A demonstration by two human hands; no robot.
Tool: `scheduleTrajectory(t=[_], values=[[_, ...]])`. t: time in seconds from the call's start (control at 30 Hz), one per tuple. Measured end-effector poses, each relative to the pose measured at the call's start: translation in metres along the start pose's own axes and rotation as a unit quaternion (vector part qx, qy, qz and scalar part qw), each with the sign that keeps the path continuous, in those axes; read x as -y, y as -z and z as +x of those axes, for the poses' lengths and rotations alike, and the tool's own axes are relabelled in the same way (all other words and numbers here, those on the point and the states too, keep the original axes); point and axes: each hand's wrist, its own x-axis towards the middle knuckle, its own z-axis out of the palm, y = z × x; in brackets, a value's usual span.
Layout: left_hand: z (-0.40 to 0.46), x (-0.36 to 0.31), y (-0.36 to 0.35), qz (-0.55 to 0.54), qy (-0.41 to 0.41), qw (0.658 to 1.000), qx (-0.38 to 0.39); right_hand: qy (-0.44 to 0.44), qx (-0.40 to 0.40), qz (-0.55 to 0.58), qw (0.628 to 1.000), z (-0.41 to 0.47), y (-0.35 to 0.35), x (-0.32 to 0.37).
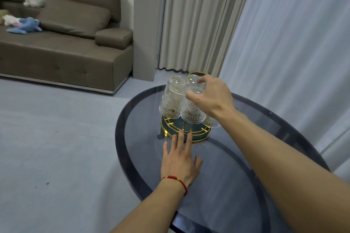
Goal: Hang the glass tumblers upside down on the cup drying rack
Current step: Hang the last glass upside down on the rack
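1. A brown sofa (66, 43) is recorded in the upper left of the frame, with soft toys (26, 26) lying on its seat and a grey floor (56, 128) in front of it.
2. The left hand (180, 161) is seen at lower centre, laid flat with fingers spread wide and nothing held; a red cord bracelet (176, 180) is worn at the wrist. Its fingertips (181, 133) reach the near rim of the rack base.
3. The dark round glass worktop (227, 185) occupies the lower centre and right of the frame.
4. The cup drying rack (186, 132), with a gold wire frame and a teal base, stands on the far part of the worktop, at centre frame.
5. Patterned glass tumblers are noted upside down on the rack: one at the left (173, 98), one at front centre (193, 115), and one low at the right (211, 122), partly hidden by the wrist.
6. The right hand (210, 96) is closed around the upturned bottom of the topmost tumbler (195, 85), at the top of the rack.
7. Beige curtains (193, 17) and a pale sheer curtain (293, 43) fill the upper right.
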Motion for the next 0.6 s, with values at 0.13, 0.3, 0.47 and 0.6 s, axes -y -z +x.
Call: scheduleTrajectory(t=[0.13,0.3,0.47,0.6], values=[[0.001,0.0,0.0,-0.009,0.001,1.0,0.0,0.037,-0.01,-0.099,0.994,-0.005,-0.016,-0.011],[0.001,-0.002,0.001,-0.009,0.005,1.0,0.003,0.068,-0.02,-0.138,0.988,-0.011,-0.026,-0.027],[0.001,-0.002,0.002,-0.01,0.009,1.0,0.002,0.076,-0.021,-0.094,0.992,-0.016,-0.026,-0.034],[0.001,-0.002,0.0,0.006,0.009,1.0,0.004,-0.02,-0.156,0.122,0.98,-0.04,-0.021,-0.057]])
